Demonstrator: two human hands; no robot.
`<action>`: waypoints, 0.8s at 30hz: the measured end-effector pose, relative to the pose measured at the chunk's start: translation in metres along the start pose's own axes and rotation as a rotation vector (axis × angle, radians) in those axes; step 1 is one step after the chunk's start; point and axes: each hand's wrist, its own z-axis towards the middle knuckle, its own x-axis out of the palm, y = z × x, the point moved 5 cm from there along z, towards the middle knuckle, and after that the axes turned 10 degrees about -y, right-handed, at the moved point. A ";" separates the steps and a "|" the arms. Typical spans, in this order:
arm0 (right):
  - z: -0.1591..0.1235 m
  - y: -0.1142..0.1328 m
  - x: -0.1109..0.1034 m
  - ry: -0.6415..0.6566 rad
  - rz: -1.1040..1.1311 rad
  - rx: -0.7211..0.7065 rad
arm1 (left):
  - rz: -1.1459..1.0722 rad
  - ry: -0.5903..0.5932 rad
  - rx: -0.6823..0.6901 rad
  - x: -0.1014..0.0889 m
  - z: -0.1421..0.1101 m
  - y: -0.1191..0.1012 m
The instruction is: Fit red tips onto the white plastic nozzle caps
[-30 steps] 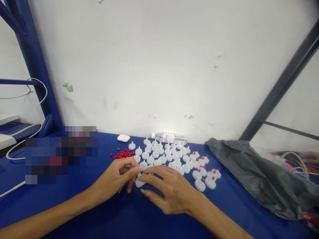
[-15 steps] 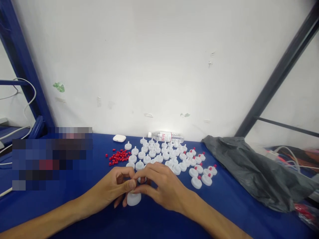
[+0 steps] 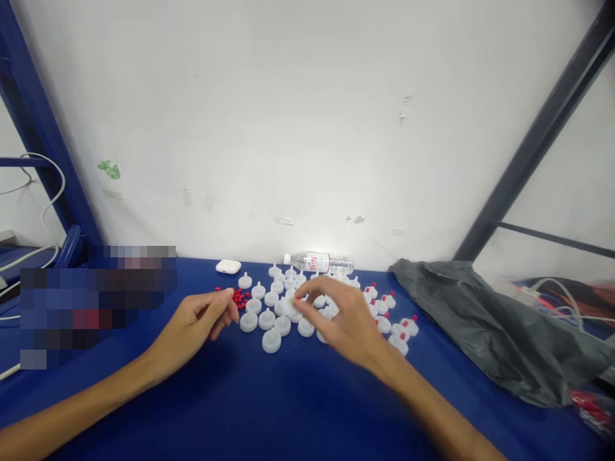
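Note:
My right hand [image 3: 343,317] pinches a white nozzle cap [image 3: 291,308] by its top, above the group of similar caps. A bit of red shows between my thumb and fingertip. My left hand [image 3: 199,323] hovers beside the pile of small red tips [image 3: 240,299], partly covering them. Its fingers are loosely curled and I see nothing held in them. Several white nozzle caps without red tips [image 3: 271,340] stand nozzle up between my hands. To the right of my right hand stand several caps with red tips on their nozzles [image 3: 398,344].
A clear plastic bottle [image 3: 319,262] lies along the wall, and a white rounded case [image 3: 228,266] sits left of it. A dark grey plastic bag [image 3: 485,326] covers the right side of the blue table [image 3: 269,416]. Blue metal posts [image 3: 52,121] rise at the left.
My hands, together on one cap before, have parted. My right hand has moved up and right with the cap; my left has moved left and up to the red tips.

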 end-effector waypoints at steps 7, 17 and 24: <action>0.009 -0.066 -0.050 -0.057 -0.360 0.090 | 0.503 -0.287 0.190 -0.043 0.022 -0.001; 0.001 -0.112 -0.052 0.224 -0.556 0.200 | 0.855 -0.210 0.190 -0.036 0.021 0.000; 0.001 -0.108 -0.048 0.405 -0.539 0.262 | 0.996 -0.200 0.137 -0.042 0.024 0.008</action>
